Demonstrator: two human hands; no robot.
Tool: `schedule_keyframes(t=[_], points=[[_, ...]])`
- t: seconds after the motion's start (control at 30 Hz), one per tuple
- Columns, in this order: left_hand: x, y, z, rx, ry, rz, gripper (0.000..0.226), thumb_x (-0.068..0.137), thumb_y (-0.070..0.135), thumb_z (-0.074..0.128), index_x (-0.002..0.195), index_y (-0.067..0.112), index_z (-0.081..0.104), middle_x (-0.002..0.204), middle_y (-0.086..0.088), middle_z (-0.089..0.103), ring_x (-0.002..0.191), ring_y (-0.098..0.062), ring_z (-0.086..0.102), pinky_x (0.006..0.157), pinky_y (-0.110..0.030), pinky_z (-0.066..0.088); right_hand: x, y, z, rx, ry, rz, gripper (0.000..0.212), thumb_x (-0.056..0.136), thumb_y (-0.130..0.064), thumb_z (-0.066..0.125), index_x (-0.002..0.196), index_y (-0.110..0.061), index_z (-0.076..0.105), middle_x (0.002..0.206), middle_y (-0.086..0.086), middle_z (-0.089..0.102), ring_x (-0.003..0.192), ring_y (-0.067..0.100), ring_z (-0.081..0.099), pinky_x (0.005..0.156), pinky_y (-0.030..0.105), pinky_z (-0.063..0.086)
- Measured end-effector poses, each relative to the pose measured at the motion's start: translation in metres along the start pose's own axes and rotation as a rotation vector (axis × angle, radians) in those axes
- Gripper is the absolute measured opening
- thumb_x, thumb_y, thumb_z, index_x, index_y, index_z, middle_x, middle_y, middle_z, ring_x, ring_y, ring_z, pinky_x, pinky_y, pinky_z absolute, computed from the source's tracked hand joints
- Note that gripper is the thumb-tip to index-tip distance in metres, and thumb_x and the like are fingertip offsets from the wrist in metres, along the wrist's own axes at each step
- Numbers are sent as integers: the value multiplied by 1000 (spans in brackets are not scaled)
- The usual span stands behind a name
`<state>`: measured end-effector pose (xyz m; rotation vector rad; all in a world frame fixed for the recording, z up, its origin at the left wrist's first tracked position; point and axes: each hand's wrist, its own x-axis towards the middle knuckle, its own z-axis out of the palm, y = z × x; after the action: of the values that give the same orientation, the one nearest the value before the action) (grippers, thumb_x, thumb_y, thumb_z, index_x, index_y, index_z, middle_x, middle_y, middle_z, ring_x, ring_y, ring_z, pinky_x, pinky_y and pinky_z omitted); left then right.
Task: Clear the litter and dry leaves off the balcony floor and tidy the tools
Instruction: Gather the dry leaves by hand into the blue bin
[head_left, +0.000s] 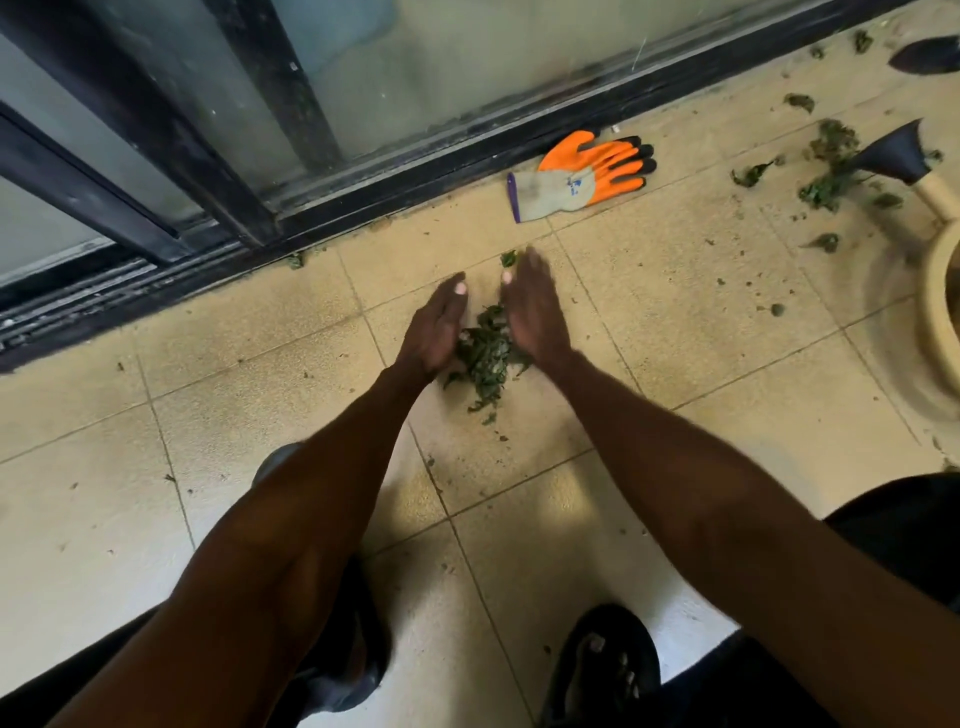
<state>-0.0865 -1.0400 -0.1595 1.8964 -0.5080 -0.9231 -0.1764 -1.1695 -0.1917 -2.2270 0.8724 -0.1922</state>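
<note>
While both open hands, left hand (435, 332) and right hand (535, 306), flank the leaf pile (485, 358) gripping nothing, I'd press palms inward along the floor (675, 332) and scoop.

Floor (249, 364) of pale beige square tiles, dusty, crossed by thin dark grout lines and speckled with fine grit. Along the far edge, a sliding door (363, 78) with a dark, scuffed frame and cloudy glass panes. At its foot, a black ridged track (78, 306), grimy and streaked. Soft daylight, brightest in one patch on the tiles nearest the camera, dimmer toward the door.
</note>
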Motion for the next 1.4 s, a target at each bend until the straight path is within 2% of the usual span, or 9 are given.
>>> schedule_keyframes(t=[0.2, 0.33, 0.47, 0.53, 0.6, 0.77, 0.93, 1.1, 1.4], points=[[5, -16, -21, -279, 68, -225, 71, 88, 69, 47, 135, 16, 56, 144, -15, 49, 135, -36, 44, 115, -55, 30, 49, -7, -12, -123, -302, -104, 53, 106, -36, 23, 148, -6, 35, 160, 15, 21, 149, 32, 12, 121, 43, 9], [-24, 6, -4, -291, 80, -187, 45, 104, 47, 34, 121, 16, 62, 135, -8, 56, 119, -20, 54, 108, -38, 37, -25, -4, -5, -202, -373, -281, 50, 107, -33, 23, 152, -12, 26, 161, 10, 19, 150, 26, 12, 122, 39, 5], [-47, 3, 2, -273, 247, -248, 46, 106, 45, 26, 82, 22, 58, 84, -3, 58, 72, -16, 57, 75, -32, 42, -60, -17, -29, 99, -102, 51, 58, 100, -46, 43, 146, -10, 40, 150, 11, 42, 137, 24, 39, 117, 36, 27], [-56, -8, -6, -273, 479, -341, 56, 104, 51, 23, 97, 16, 66, 93, -4, 60, 85, -20, 57, 82, -35, 44, -66, -12, -47, 79, -13, 273, 70, 88, -51, 64, 140, -8, 44, 138, 14, 49, 126, 26, 45, 111, 37, 34], [-66, -17, -14, -374, 660, -429, 58, 103, 52, 26, 94, 13, 67, 93, -7, 66, 87, -24, 61, 83, -36, 46, -74, -9, -58, -113, -255, 370, 107, 73, -58, 76, 151, -10, 21, 153, 21, 22, 142, 36, 19, 116, 48, 22], [-71, -25, -13, -702, 686, -495, 55, 101, 50, 34, 66, 13, 54, 60, -6, 54, 49, -18, 43, 50, -24, 31, -90, -19, -35, -339, -546, 176, 140, 55, -43, 93, 154, -11, -2, 152, 24, 4, 138, 44, 10, 110, 54, 29], [-66, -27, 0, -779, 653, -446, 51, 103, 46, 36, 80, 6, 59, 65, -10, 56, 49, -17, 46, 44, -21, 32, -80, -27, -12, -278, -453, 76, 121, 62, -33, 90, 152, -10, 13, 149, 23, 12, 134, 44, 23, 109, 47, 36], [-60, -29, -9, -888, 689, -464, 52, 102, 47, 36, 87, 2, 58, 68, -15, 58, 50, -19, 48, 45, -24, 34, -75, -47, -7, -269, -599, 51, 121, 66, -33, 89, 155, -35, 7, 157, 18, -6, 143, 41, 3, 109, 54, 34], [-58, -36, -22, -903, 648, -538, 44, 103, 40, 35, 96, 2, 55, 75, -17, 58, 58, -21, 49, 48, -28, 36, -101, -59, 18, -584, -447, -406, 26, 95, -8, 48, 116, -5, 64, 115, 15, 50, 112, 32, 46, 74, 38, 46]])
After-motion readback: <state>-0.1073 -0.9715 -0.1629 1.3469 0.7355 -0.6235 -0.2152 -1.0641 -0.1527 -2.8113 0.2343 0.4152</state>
